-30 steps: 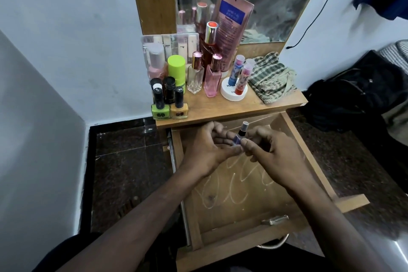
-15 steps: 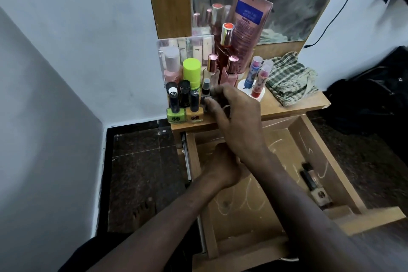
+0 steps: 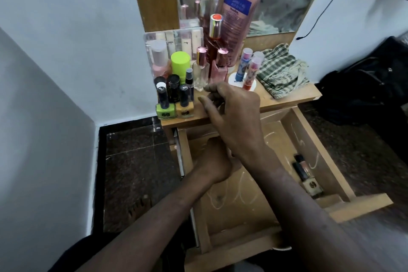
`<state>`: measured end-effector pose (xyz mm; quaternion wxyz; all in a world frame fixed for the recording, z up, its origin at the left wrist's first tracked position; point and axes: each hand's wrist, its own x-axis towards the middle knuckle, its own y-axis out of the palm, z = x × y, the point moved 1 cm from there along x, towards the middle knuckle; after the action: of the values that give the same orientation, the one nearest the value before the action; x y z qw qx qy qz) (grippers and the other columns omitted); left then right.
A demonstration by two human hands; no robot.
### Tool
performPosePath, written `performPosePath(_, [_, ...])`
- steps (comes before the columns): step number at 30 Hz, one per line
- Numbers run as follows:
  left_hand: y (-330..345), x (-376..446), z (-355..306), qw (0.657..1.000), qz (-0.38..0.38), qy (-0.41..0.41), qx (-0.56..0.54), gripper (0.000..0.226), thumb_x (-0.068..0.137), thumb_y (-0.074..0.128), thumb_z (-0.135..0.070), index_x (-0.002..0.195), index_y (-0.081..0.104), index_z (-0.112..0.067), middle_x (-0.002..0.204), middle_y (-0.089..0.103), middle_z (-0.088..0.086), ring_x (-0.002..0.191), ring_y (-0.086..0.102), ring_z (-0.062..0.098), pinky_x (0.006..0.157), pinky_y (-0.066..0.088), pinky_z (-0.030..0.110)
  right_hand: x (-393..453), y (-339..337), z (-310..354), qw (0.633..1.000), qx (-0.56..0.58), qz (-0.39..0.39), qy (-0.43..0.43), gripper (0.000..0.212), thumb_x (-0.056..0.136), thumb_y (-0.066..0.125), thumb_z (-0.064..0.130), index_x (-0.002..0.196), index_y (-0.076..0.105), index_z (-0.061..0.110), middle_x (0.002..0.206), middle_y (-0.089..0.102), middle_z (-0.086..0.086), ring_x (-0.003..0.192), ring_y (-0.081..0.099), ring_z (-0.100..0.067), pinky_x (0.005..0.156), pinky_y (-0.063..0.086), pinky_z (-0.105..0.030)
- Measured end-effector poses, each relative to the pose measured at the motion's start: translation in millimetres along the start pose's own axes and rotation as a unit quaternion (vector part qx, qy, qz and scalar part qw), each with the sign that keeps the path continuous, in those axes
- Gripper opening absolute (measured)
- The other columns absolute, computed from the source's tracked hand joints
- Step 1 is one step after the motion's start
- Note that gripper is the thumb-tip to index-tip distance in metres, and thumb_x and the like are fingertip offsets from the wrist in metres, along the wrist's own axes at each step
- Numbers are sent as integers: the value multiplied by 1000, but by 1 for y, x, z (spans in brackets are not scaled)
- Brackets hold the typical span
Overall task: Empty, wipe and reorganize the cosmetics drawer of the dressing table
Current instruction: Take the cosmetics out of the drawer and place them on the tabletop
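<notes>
Single head view, close, angled down over open drawer [image 3: 295, 130].

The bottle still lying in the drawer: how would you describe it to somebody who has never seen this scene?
Look inside the open wooden drawer, along its right wall. There a nail polish bottle lies on its side, with a black cap and pale beige glass.

Matt wooden drawer [image 3: 313, 139], glossy glass bottle [image 3: 201, 73], woven cloth [image 3: 280, 73]

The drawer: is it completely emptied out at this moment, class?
No: a nail polish bottle lies along the right inner wall of the open drawer.
</notes>
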<state>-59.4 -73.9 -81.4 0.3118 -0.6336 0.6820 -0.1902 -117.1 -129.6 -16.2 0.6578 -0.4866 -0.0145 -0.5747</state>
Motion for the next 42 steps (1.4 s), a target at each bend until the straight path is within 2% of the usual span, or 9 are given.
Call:
performPosePath(5, [5,9,5,993,-18,18,-119,21,96,74,-31,113,67,-21,98,70,-13,87,66,-1,70,49,8,-50,-68,-27,969,-178,98,138,17,104,61,26,88,63,22,78,61,8,68,60,-8,63,39,-11])
performPosePath(9, [11,13,8,990,-17,3,-143,25,95,77,-35,114,68,-22,100,72,-11,91,68,2,83,57,24,-73,-108,-61,796,-368,346,334,26,103,50,5,122,66,4,121,64,-19,113,68,-40,88,56,-43])
performPosePath(12, [16,13,7,992,-12,8,-128,24,96,76,-37,114,66,-25,100,71,-13,91,66,-1,81,55,20,-93,-110,-66,762,-393,407,316,35,102,45,0,133,60,3,133,60,-19,120,67,-39,93,55,-42])
performPosePath(16, [22,14,7,994,-12,28,-106,24,97,74,-35,117,64,-26,101,69,-14,90,65,-5,72,47,7,-100,-98,-75,778,-387,405,285,34,104,49,3,138,55,0,136,54,-22,117,67,-35,97,55,-39])
performPosePath(25, [35,20,11,992,10,122,11,25,92,78,-34,114,66,-36,104,66,-19,94,66,-3,79,58,22,-81,-107,-93,888,-184,315,280,42,88,85,26,125,69,17,108,74,-2,98,72,-20,89,58,-28])
performPosePath(31, [48,13,-5,951,152,243,115,39,94,74,-46,130,66,-35,122,60,-11,108,52,2,87,45,17,-96,-105,-103,814,-326,405,257,20,97,61,15,117,61,17,118,62,-14,106,68,-37,86,60,-42])
performPosePath(35, [47,9,-7,932,149,277,183,26,94,73,-45,119,69,-39,110,61,-16,98,58,3,75,53,27,-96,-103,-120,835,-289,383,270,23,87,72,15,109,69,21,107,68,-8,99,71,-30,82,61,-39])
performPosePath(38, [25,11,1,940,143,263,165,19,97,69,-45,114,68,-38,107,61,-20,99,55,0,80,52,26,-90,-99,-121,865,-185,353,304,21,82,82,15,98,71,23,83,72,4,77,69,-11,66,46,-9])
performPosePath(42, [-1,9,13,972,81,200,89,19,91,80,-38,108,71,-36,104,71,-19,97,63,-5,86,55,28,-82,-103,-107,884,104,248,382,18,88,80,4,102,71,11,76,73,1,65,69,-6,71,55,-17])
